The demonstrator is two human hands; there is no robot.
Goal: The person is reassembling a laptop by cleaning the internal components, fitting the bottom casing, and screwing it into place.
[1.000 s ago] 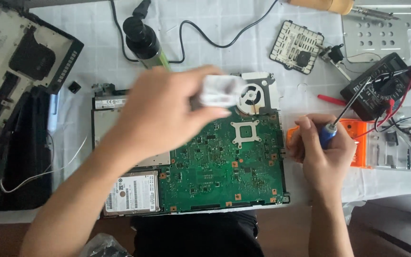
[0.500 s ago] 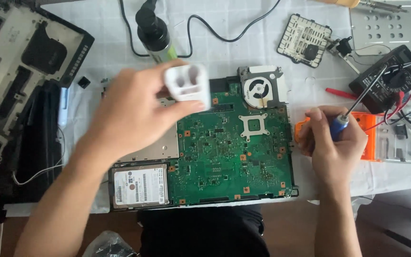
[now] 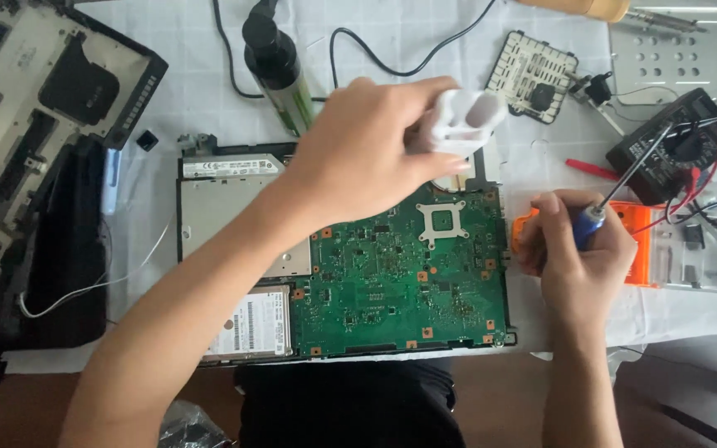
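My left hand (image 3: 367, 158) is raised over the far part of a green laptop circuit board (image 3: 400, 282) and grips a small white plastic holder (image 3: 462, 120) with two round openings. My right hand (image 3: 578, 249) rests at the board's right edge, closed around a blue-handled screwdriver (image 3: 616, 187) whose shaft points up and to the right. The board lies on a grey laptop base, with a silver hard drive (image 3: 251, 323) at its lower left and a flat optical drive (image 3: 221, 203) above that.
A black laptop shell (image 3: 43, 91) lies at far left. A dark cylinder with a cable (image 3: 275, 62) stands at the back. A small square grille part (image 3: 533, 75), a multimeter with red leads (image 3: 674, 145), an orange-edged parts box (image 3: 690, 253) and a perforated metal plate (image 3: 682, 50) fill the right.
My left hand has carried the white holder to the right, over the board's far edge where the fan was visible. My right hand has stayed put with the screwdriver.
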